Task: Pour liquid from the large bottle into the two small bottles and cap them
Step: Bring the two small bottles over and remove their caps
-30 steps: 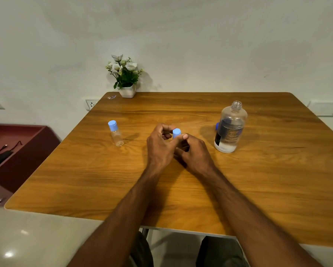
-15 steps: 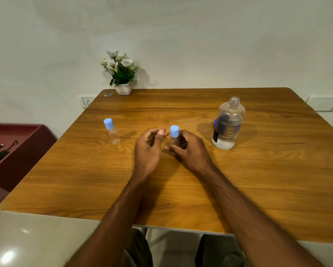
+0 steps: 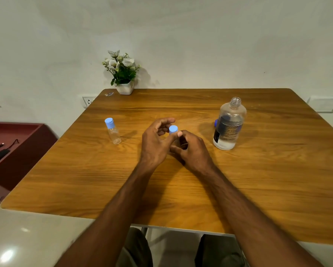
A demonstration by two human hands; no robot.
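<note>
The table fills the middle of the frame. A capped small bottle stands centre left. A second small bottle stands at centre, between the left hand and right hand. The large bottle stands to the right. A flower pot sits at the table's far edge, upper centre left.

Glossy wood-grain table, clear-plastic bottles.

L hand back on blue cap — pinching.
</note>
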